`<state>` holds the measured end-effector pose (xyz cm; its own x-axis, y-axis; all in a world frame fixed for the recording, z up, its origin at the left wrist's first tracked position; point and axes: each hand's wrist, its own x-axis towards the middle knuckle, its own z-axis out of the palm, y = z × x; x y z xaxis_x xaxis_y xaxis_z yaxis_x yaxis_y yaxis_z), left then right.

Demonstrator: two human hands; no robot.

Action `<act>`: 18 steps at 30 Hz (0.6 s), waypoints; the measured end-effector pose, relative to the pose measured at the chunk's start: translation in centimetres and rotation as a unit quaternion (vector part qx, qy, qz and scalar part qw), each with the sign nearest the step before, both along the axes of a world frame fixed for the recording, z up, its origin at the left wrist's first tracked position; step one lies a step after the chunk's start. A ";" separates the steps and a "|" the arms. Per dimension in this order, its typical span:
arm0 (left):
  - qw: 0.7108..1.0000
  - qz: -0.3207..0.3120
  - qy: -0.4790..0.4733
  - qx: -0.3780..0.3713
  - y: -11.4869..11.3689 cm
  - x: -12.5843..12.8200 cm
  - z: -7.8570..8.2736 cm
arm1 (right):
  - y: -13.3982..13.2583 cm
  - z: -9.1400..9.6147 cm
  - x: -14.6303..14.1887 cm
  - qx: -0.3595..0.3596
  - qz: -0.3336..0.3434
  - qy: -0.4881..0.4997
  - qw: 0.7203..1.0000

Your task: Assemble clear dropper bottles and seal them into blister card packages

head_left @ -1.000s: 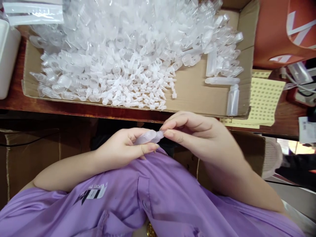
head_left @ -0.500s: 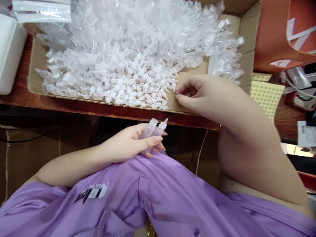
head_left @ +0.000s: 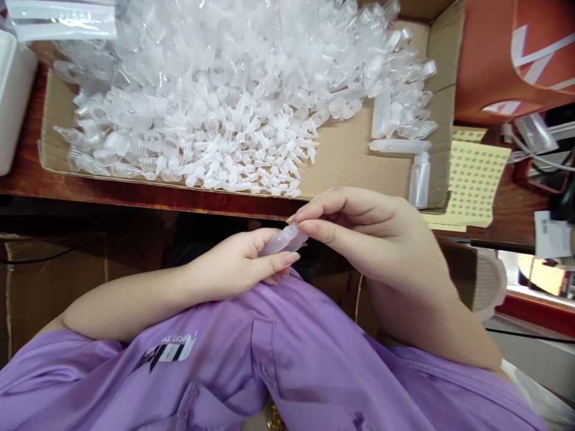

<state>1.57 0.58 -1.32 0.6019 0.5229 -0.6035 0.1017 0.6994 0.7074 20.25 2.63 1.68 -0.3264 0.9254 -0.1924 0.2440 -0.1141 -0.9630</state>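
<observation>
My left hand (head_left: 236, 263) is closed around small translucent plastic bottles (head_left: 281, 240), held at an angle just above my lap. Two lie side by side in its fingers, partly hidden now. My right hand (head_left: 375, 239) is pinched at the bottles' mouth end, touching it. A small white dropper tip is between its thumb and forefinger, almost wholly covered by them. Just beyond the hands, a heap of small white dropper tips (head_left: 265, 161) lies at the front of a shallow cardboard box (head_left: 345, 161).
Clear caps and plastic parts (head_left: 202, 54) are piled behind the tips. Loose bottles (head_left: 419, 179) lie at the box's right end. Yellow sticker sheets (head_left: 478, 179) and an orange bag (head_left: 489, 66) are on the right. A white container (head_left: 13, 102) stands at the left.
My right hand has come from inside the box down to the bottles in my left hand. The loose bottles it was covering at the box's right end now show.
</observation>
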 end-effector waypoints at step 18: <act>0.993 -0.022 0.022 0.114 0.4 0.0 1.1 | -0.3 -0.7 0.5 0.062 0.087 0.017 0.994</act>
<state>1.54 0.96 -0.21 0.6027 0.6226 -0.4992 0.1632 0.5162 0.8408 20.76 2.35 1.01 -0.4886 0.8700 -0.0658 0.2170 0.0482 -0.9750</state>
